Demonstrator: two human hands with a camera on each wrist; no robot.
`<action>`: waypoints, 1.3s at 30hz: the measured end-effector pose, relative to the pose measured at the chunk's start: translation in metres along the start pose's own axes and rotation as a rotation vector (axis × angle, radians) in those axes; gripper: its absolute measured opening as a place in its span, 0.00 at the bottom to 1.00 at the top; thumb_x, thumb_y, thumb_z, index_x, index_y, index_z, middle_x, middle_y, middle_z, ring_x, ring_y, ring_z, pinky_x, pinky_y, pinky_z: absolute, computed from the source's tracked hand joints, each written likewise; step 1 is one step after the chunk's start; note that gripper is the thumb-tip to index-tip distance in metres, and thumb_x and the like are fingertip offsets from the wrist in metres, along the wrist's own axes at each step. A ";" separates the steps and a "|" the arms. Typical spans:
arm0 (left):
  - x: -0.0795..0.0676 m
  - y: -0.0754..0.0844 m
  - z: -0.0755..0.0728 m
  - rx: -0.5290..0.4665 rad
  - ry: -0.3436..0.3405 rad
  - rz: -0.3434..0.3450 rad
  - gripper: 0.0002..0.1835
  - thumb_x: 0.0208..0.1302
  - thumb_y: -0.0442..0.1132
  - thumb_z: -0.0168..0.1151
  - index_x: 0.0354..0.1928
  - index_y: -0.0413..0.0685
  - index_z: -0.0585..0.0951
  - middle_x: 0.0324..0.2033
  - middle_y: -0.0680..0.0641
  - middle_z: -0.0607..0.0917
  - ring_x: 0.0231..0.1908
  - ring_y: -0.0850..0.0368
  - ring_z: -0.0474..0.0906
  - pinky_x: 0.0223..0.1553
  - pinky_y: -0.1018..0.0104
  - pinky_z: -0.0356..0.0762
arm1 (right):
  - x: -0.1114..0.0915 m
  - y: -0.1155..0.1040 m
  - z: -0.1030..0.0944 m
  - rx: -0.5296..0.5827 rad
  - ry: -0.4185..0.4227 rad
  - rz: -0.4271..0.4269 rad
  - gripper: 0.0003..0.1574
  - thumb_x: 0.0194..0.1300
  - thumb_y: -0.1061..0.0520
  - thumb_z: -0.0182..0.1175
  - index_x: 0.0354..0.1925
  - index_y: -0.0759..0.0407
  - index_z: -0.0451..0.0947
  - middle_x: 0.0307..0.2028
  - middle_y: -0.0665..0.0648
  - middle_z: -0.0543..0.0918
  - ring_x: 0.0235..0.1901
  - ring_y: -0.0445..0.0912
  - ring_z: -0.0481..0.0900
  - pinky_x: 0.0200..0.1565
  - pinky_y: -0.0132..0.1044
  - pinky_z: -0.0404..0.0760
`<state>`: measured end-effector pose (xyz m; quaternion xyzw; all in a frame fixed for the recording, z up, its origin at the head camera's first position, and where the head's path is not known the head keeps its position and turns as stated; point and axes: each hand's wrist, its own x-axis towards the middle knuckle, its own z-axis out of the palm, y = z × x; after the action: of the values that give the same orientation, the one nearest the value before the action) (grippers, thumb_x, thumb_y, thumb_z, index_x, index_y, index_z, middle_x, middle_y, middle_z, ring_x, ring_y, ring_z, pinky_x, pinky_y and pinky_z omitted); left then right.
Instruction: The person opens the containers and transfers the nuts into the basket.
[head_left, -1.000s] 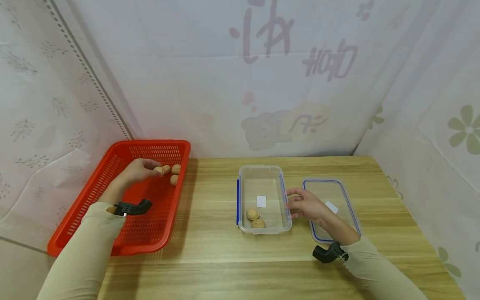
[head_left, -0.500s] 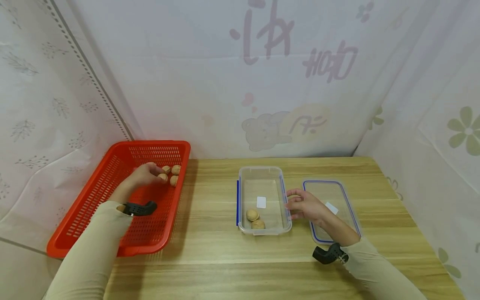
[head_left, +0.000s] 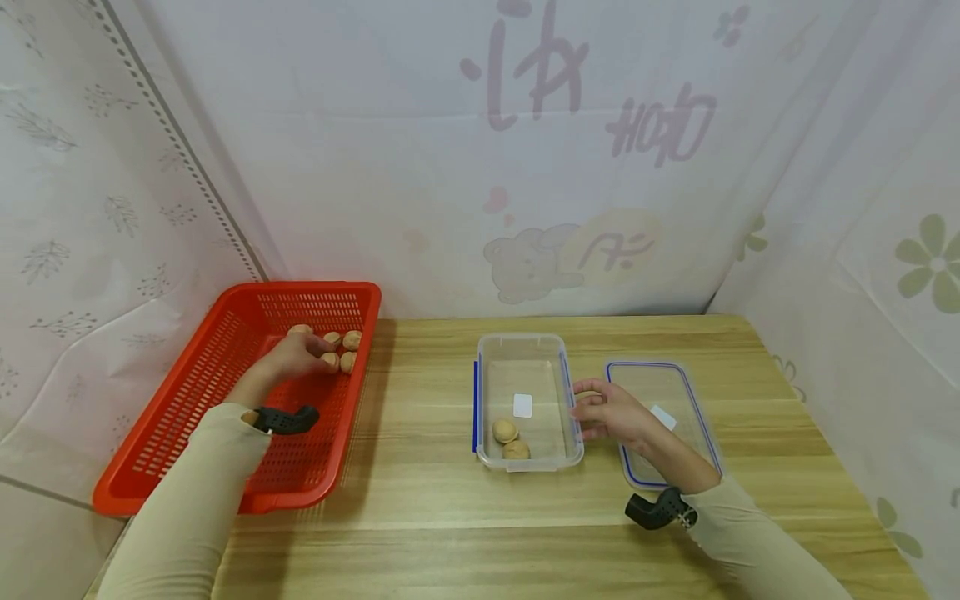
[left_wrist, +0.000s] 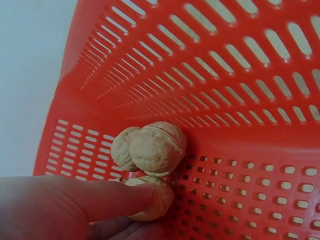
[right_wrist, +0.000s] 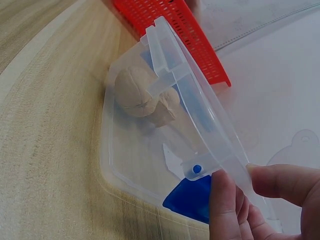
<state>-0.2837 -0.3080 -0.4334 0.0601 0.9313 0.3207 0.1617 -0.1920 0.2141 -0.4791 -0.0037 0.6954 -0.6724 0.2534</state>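
From my place far away, I see that the left hand (head_left: 296, 356) has shifted in the last second a little to the right and lower inside the red perforated plastic basket (head_left: 347, 433), at the left of the head view. Its thumb and fingers are nearly closed and pinch one round tan walnut (left_wrist: 163, 200), which lies in the basket's upper right part beside other walnuts (left_wrist: 157, 149). I judge this means the walnut is gripped but not yet taken out. The right hand (head_left: 611, 410) has not moved: its fingers are bent and pinch the rim of the clear rectangular plastic box (head_left: 517, 373), in the middle right, where two walnuts (head_left: 506, 431) rest in the lower left corner.
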 end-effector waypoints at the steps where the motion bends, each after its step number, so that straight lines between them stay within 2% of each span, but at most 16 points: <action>1: 0.000 0.000 0.000 0.003 -0.001 0.001 0.25 0.67 0.32 0.67 0.59 0.18 0.74 0.55 0.23 0.77 0.54 0.31 0.75 0.58 0.39 0.74 | 0.000 0.000 0.000 0.000 -0.002 0.000 0.30 0.71 0.68 0.58 0.66 0.74 0.58 0.36 0.53 0.80 0.32 0.42 0.80 0.34 0.33 0.85; 14: 0.001 -0.002 0.001 -0.003 -0.018 0.004 0.26 0.69 0.32 0.65 0.60 0.18 0.72 0.56 0.22 0.76 0.55 0.29 0.74 0.59 0.38 0.72 | -0.001 0.000 0.001 -0.007 -0.002 0.000 0.30 0.71 0.68 0.58 0.66 0.73 0.58 0.36 0.53 0.79 0.33 0.43 0.81 0.34 0.33 0.85; 22: -0.001 -0.001 -0.002 -0.055 -0.021 0.002 0.28 0.70 0.34 0.64 0.64 0.19 0.71 0.59 0.23 0.73 0.58 0.30 0.71 0.63 0.37 0.69 | 0.000 0.000 0.000 -0.004 -0.001 0.003 0.30 0.71 0.68 0.58 0.65 0.73 0.59 0.37 0.54 0.80 0.33 0.43 0.81 0.34 0.33 0.85; 26: -0.005 -0.002 -0.006 -0.043 0.009 0.003 0.26 0.70 0.38 0.65 0.62 0.24 0.75 0.56 0.27 0.74 0.58 0.31 0.72 0.61 0.37 0.70 | 0.000 0.000 -0.001 0.000 -0.004 0.001 0.30 0.70 0.68 0.58 0.65 0.73 0.59 0.37 0.54 0.80 0.33 0.43 0.81 0.34 0.33 0.85; 29: -0.008 -0.003 -0.011 -0.015 0.029 0.008 0.24 0.73 0.39 0.61 0.62 0.26 0.75 0.58 0.26 0.76 0.59 0.29 0.72 0.59 0.35 0.70 | 0.001 0.000 0.000 0.003 -0.004 0.001 0.30 0.70 0.68 0.58 0.65 0.73 0.59 0.38 0.55 0.80 0.33 0.43 0.81 0.34 0.33 0.85; 34: -0.013 -0.002 -0.023 0.008 0.073 0.026 0.25 0.78 0.40 0.54 0.65 0.24 0.70 0.61 0.23 0.74 0.61 0.27 0.70 0.59 0.34 0.71 | 0.001 0.000 0.001 0.007 -0.006 -0.001 0.30 0.70 0.68 0.58 0.65 0.73 0.59 0.38 0.54 0.80 0.33 0.43 0.81 0.34 0.33 0.85; 39: -0.021 0.007 -0.032 0.011 0.115 0.031 0.29 0.80 0.45 0.52 0.69 0.26 0.67 0.63 0.24 0.71 0.63 0.28 0.68 0.61 0.33 0.69 | 0.000 0.000 0.001 0.013 -0.007 0.000 0.30 0.70 0.69 0.58 0.65 0.73 0.59 0.37 0.53 0.81 0.33 0.43 0.82 0.34 0.33 0.85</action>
<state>-0.2749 -0.3255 -0.3999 0.0567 0.9398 0.3209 0.1026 -0.1916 0.2132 -0.4790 -0.0045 0.6901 -0.6769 0.2559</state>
